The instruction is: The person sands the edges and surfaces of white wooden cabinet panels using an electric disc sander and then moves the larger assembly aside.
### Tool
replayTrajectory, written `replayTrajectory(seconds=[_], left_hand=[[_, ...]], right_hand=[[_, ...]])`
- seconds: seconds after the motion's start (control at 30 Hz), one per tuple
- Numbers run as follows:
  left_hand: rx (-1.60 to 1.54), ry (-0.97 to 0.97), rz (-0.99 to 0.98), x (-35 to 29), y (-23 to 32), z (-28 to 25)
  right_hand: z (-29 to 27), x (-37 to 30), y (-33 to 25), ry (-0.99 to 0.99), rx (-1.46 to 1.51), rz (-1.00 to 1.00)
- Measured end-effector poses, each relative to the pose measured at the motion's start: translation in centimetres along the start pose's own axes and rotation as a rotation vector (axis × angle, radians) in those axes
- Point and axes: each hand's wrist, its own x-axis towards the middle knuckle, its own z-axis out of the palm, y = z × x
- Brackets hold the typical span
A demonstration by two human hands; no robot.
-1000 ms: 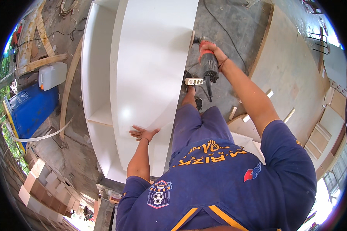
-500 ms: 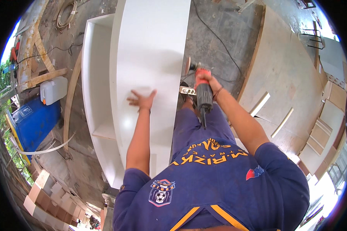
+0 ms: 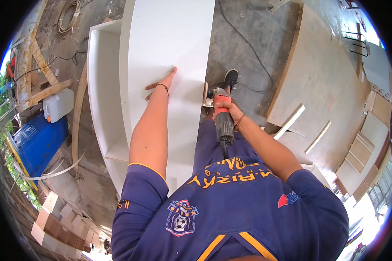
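Note:
A long white cabinet panel (image 3: 178,39) stretches away in front of me. My left hand (image 3: 163,85) rests on its surface with the thumb and fingers spread. In my right hand (image 3: 231,108) is a red and black angle grinder (image 3: 224,119), gripped around its body. The grinder's disc (image 3: 205,92) stands on edge at the panel's right edge; whether it touches the edge I cannot tell. From the grinder's rear a black cord runs down toward my shorts.
An open white cabinet frame (image 3: 104,87) lies left of the panel. A blue bin (image 3: 41,139) and a white jerrycan (image 3: 59,105) stand farther left. On the right are a large plywood sheet (image 3: 311,82) and narrow strips (image 3: 289,122). A black cable (image 3: 248,41) crosses the concrete floor.
My left hand has reached farther along the panel and settled on it. My right hand has brought the grinder left and nearer, its disc now at the panel's edge. My shoe has come into view.

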Motion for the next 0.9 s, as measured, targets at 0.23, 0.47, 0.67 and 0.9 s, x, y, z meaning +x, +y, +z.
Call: replayTrajectory(seconds=[0.23,0.47,0.67,0.9], left_hand=[[-0.046,0.006,-0.054,-3.0,0.1,-0.7],[-0.127,-0.109,-0.017,-8.2,0.6,-1.9],[-0.130,-0.107,-0.038,-7.8,0.5,-1.9],[-0.145,-0.073,-0.057,-8.1,0.6,-1.8]], right_hand=[[0.6,-0.3,-1.9,-0.006,-0.008,-0.015],[1.2,-0.4,-3.6,-0.009,-0.021,-0.036],[2.0,-0.4,-6.2,-0.017,-0.039,-0.027],[2.6,-0.1,-10.3,-0.019,-0.063,-0.091]])
